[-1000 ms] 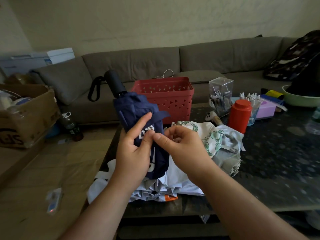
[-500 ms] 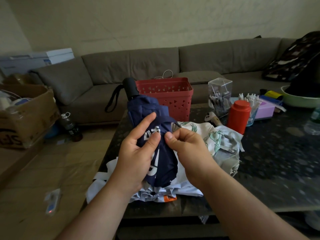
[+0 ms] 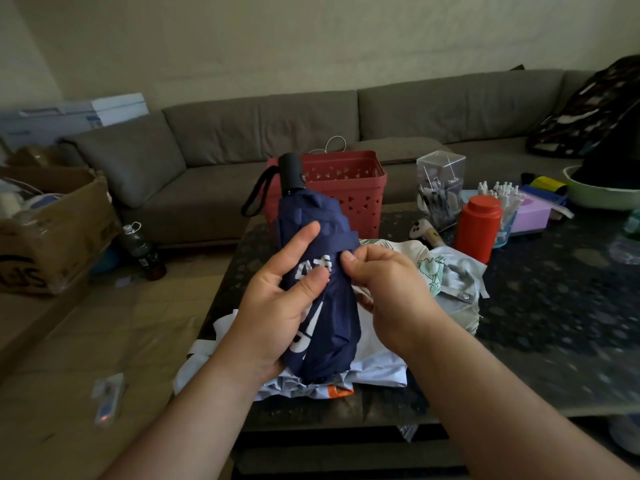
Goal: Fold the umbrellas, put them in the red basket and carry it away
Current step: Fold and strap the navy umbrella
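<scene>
Navy umbrella (image 3: 320,306), folded, handle up, held above the table's (image 3: 554,306) left front corner. Left hand (image 3: 277,306) wraps its middle, thumb across the canopy. Right hand (image 3: 384,282) pinches the strap at its right side. Red basket (image 3: 349,195) behind, near the far left corner.

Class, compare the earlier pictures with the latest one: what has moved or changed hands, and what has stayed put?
The navy umbrella swung upright, its black handle moving right, in front of the red basket. The left hand still grips it; the right hand keeps pinching the strap. The white umbrellas stayed on the table.
</scene>
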A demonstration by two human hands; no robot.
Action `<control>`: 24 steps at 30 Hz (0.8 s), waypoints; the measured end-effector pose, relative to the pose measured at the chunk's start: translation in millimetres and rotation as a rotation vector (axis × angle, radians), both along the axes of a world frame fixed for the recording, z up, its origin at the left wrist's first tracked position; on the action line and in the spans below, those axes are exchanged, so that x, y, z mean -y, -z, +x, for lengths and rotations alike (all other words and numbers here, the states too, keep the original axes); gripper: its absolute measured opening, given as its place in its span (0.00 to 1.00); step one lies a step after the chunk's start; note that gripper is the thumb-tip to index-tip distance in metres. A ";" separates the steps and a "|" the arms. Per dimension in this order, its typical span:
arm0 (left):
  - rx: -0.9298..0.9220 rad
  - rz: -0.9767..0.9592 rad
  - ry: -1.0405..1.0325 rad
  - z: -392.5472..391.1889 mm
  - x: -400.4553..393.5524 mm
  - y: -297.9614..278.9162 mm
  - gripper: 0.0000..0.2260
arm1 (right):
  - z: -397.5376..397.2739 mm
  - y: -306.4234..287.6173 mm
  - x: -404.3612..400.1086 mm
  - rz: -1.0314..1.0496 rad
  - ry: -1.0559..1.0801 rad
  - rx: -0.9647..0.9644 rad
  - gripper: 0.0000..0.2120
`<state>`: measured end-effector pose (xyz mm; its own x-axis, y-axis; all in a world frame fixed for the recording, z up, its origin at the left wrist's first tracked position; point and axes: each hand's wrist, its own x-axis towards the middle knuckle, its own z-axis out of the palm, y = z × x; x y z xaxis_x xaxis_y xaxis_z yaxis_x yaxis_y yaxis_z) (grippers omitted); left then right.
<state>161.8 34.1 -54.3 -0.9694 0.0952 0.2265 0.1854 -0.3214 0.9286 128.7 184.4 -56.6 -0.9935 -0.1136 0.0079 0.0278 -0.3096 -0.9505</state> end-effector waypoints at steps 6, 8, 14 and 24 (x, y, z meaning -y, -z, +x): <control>0.044 0.000 -0.045 -3.9 -1.8 0.9 0.19 | 2.0 -2.8 -6.5 0.066 -0.018 -0.014 0.14; 0.025 -0.048 -0.087 -4.2 -0.3 1.4 0.19 | 2.0 -1.3 -6.2 0.111 0.047 -0.065 0.09; -0.033 -0.153 -0.091 -1.8 3.8 4.1 0.21 | -0.2 -6.3 -12.0 0.064 0.226 -0.138 0.09; -0.104 -0.219 -0.015 1.8 5.7 6.9 0.21 | -0.9 -13.8 -28.1 0.156 -0.006 -0.323 0.04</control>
<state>163.6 28.4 -61.2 -0.9436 0.1390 0.3006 0.2868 -0.1112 0.9515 127.8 212.5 -42.9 -0.9419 -0.1442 0.3033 -0.2802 -0.1606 -0.9464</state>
